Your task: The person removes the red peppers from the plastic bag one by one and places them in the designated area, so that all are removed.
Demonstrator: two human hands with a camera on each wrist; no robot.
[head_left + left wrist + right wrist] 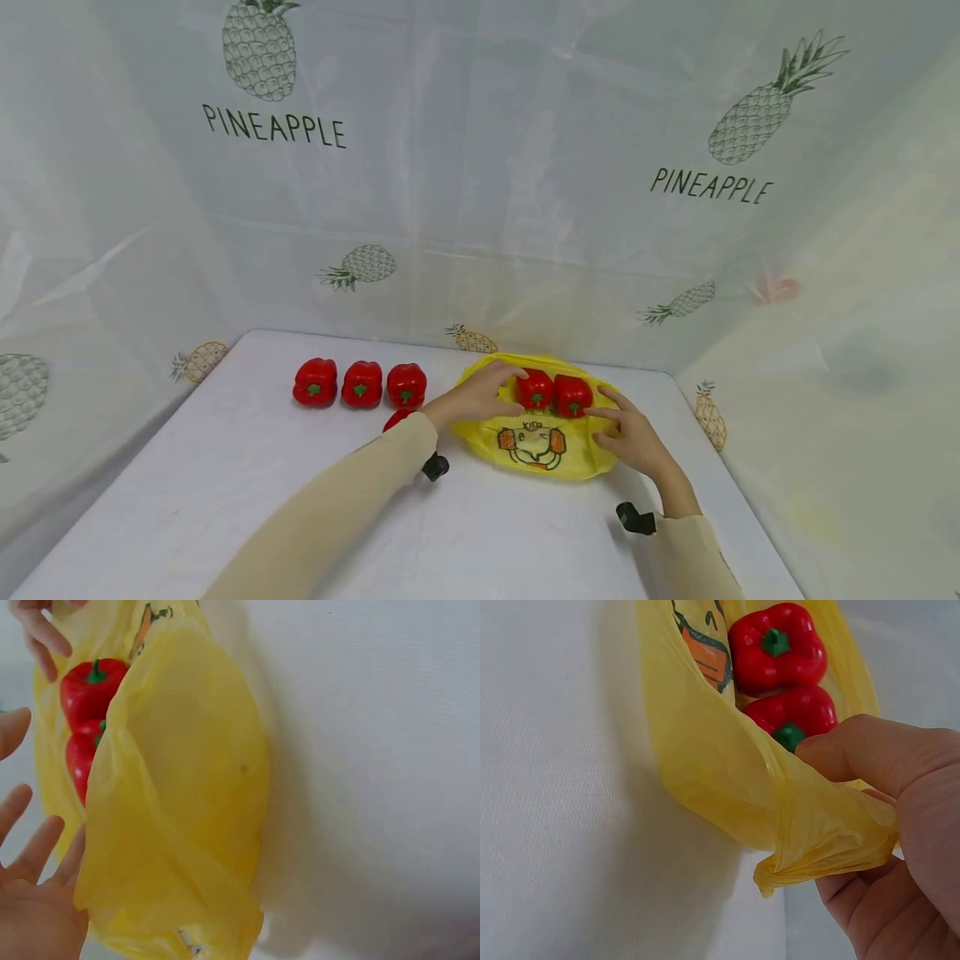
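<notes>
A yellow plastic bag [588, 454] with a cartoon print lies on the table, two red toy bell peppers [534, 389] [572, 396] with green stems side by side in it. My left hand [483, 396] is over the bag's left side, fingers spread near the left pepper; the left wrist view shows its fingers [37, 847] straight beside the bag wall. At the bag's right side is my right hand [637, 437], fingers apart. Up close, its thumb [855, 750] lies by the nearer pepper's stem, and the bag's gathered corner [832, 832] sits between thumb and fingers.
Three red peppers [315, 382] [362, 384] [407, 385] stand in a row left of the bag. Another pepper [396, 418] is mostly hidden behind my left forearm. A pineapple-print curtain [510, 208] rises behind the white table [225, 467] and along its sides.
</notes>
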